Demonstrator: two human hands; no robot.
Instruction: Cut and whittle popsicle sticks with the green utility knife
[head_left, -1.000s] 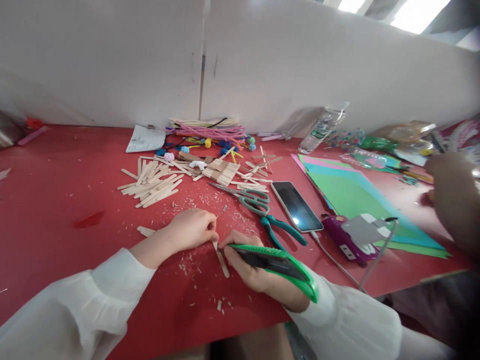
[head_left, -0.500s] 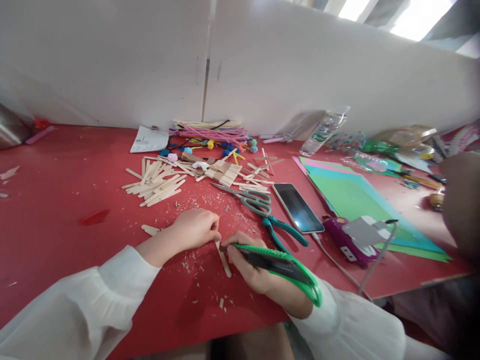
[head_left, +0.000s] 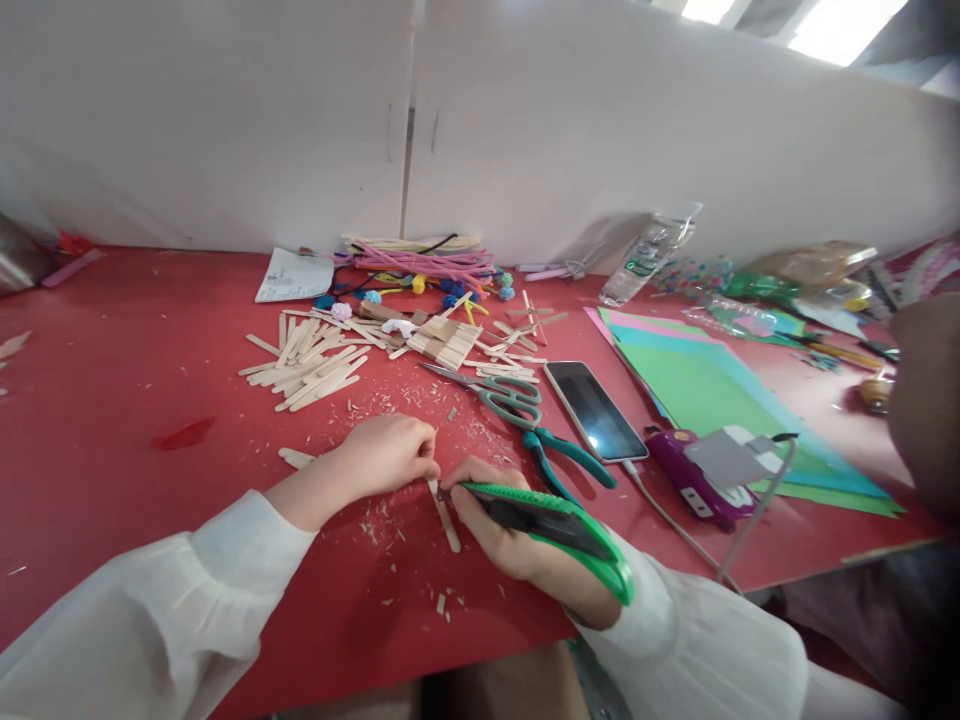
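My left hand (head_left: 394,455) is closed on the upper end of a wooden craft stick (head_left: 447,522), which lies on the red table. My right hand (head_left: 499,525) wraps round a green utility knife (head_left: 555,520). Its tip end is close to the stick's edge; the blade itself is too small and covered to make out. Wood shavings (head_left: 386,520) are scattered round both hands. Under my left forearm another craft stick (head_left: 297,458) pokes out.
Scissors (head_left: 510,395), teal-handled pliers (head_left: 562,460) and a phone (head_left: 595,410) lie beyond my right hand. Behind is a pile of craft sticks (head_left: 307,365) and pipe cleaners (head_left: 420,262). Coloured paper (head_left: 690,380), a purple power strip (head_left: 697,480) and a bottle (head_left: 641,265) are at right.
The view has shifted very slightly. The knife's rear end sits a little further left and higher; both hands otherwise keep the same place on the stick.
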